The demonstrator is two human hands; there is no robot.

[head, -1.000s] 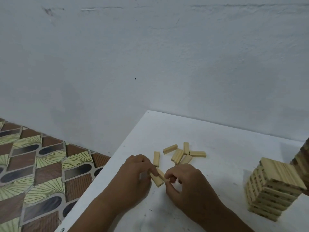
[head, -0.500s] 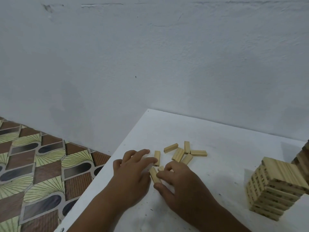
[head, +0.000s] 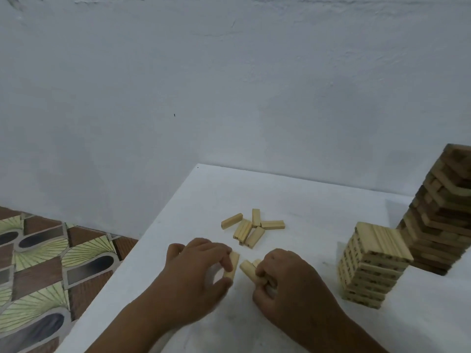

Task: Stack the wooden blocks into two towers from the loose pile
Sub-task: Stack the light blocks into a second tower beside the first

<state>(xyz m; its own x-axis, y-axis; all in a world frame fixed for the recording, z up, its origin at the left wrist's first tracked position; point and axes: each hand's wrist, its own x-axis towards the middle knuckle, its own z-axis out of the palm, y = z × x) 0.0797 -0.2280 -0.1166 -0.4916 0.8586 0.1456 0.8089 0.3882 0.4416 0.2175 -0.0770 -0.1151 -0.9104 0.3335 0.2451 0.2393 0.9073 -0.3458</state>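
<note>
- Two blocks sit in your right hand [head: 283,281], one block [head: 232,265] is pinched in your left hand [head: 193,273]; loose grips could drop them on the bench [head: 305,200].
- Five in the loose pile [head: 251,229] lie beyond.
- Reaching right, your sleeve or wrist could topple the short tower [head: 369,263] or tall tower [head: 443,212].

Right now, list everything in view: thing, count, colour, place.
loose blocks: five or six, pale wood, mid-table past the hands
short tower: one, pale wood, table right
tall tower: one, darker wood, behind the short tower, cut off at the frame's right edge
table: one, white, against the wall
wall: one, white, behind
floor tiles: patterned brown, green and dark, left
left hand: pinches one pale block
right hand: grips at least two pale blocks
</note>
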